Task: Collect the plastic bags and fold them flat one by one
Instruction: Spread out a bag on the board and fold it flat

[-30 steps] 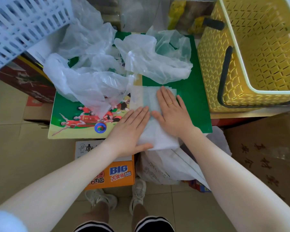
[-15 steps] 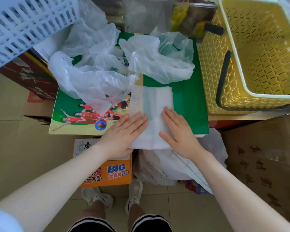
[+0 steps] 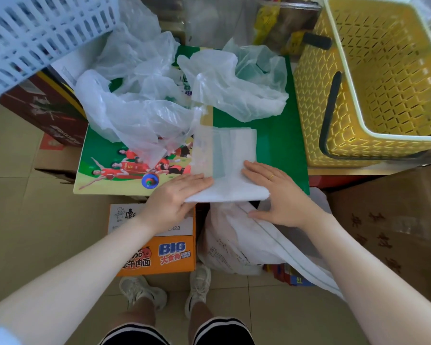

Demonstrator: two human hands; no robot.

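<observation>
A translucent white plastic bag (image 3: 230, 155), folded into a flat strip, lies on the green printed box (image 3: 279, 148), with its near end past the box's front edge. My left hand (image 3: 177, 197) lays straight fingers on the strip's near left corner, and its thumb is hidden under the edge. On the near right corner my right hand (image 3: 281, 195) rests flat, thumb spread below and apart from the bag. Several crumpled clear bags (image 3: 139, 113) are heaped on the back left of the box. Another crumpled bag (image 3: 237, 85) lies just beyond the strip.
A yellow plastic basket (image 3: 373, 78) stands at the right, touching the green box. A pale blue crate (image 3: 35, 33) overhangs the top left. Below the box front sit an orange carton (image 3: 157, 255), a white sack (image 3: 237, 242) and my shoes. A brown cardboard box (image 3: 393, 225) is at the right.
Both hands have slid along the folded strip towards me, from its middle to its near end. The left thumb has gone under the edge.
</observation>
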